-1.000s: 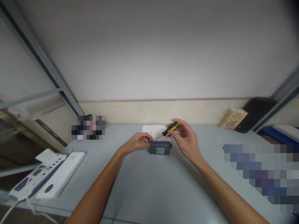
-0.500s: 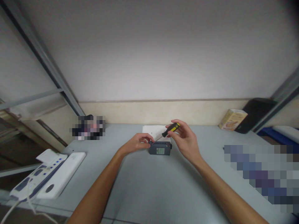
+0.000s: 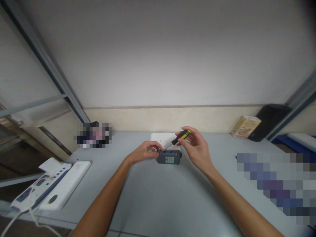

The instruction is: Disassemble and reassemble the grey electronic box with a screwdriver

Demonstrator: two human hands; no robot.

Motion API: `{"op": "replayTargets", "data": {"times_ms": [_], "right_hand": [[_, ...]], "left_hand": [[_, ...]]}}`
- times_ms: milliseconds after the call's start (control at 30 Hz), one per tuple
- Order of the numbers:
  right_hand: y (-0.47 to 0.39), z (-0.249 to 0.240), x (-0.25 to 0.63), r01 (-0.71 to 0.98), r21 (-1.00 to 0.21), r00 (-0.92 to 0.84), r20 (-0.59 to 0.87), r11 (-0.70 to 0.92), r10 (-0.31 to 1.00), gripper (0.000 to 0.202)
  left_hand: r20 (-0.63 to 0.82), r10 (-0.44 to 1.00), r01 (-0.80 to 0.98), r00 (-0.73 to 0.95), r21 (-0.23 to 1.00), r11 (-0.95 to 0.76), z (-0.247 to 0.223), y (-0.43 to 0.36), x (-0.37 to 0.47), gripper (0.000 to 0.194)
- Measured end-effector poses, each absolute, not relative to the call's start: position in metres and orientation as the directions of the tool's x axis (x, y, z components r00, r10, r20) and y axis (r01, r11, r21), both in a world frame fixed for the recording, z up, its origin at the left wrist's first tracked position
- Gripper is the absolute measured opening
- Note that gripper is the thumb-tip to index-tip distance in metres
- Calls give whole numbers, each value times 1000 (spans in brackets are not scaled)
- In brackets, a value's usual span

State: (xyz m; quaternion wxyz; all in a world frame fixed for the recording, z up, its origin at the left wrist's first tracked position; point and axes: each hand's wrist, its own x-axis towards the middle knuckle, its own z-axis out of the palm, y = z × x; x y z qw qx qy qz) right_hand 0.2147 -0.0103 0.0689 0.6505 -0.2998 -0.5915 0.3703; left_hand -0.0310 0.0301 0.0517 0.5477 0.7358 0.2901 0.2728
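A small dark grey box (image 3: 174,160) with vent slots along its top and a pale label on its front stands on the grey table (image 3: 158,197). My left hand (image 3: 145,152) grips the box at its left end, fingers closed over the corner. In my right hand (image 3: 197,148) is a screwdriver (image 3: 182,135) with a black and yellow handle, pinched between thumb and fingers. Its thin shaft slants down to the left, and the tip meets the top left part of the box near my left fingertips. Just what the tip touches is too small to tell.
White paper (image 3: 164,136) lies behind the box. Leftward are a white power strip (image 3: 41,186) with cables and a flat white device (image 3: 65,187). A yellow carton (image 3: 245,126) and a black panel (image 3: 269,120) lean at the back right. Blurred items sit on both sides.
The screwdriver handle and my right hand have shifted very slightly to the right. My left hand and the box look the same.
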Motion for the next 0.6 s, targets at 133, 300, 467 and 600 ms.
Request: {"op": "replayTargets", "data": {"times_ms": [133,300,467,600], "right_hand": [[-10,69,215,-120,-829,40,546,546,837,40],[-10,68,215,-121,-833,28,541,540,841,39],[-10,69,215,-118,-831,38,543,543,839,40],[-10,71,215,-128,-829,46,543,544,839,39]], "left_hand": [[83,725,123,684,966,-227,51,30,-31,29],[81,726,129,683,965,-230,50,30,-31,30],[86,723,130,685,963,-237,50,30,-31,29],[87,726,138,682,960,-245,50,31,-31,30]]}}
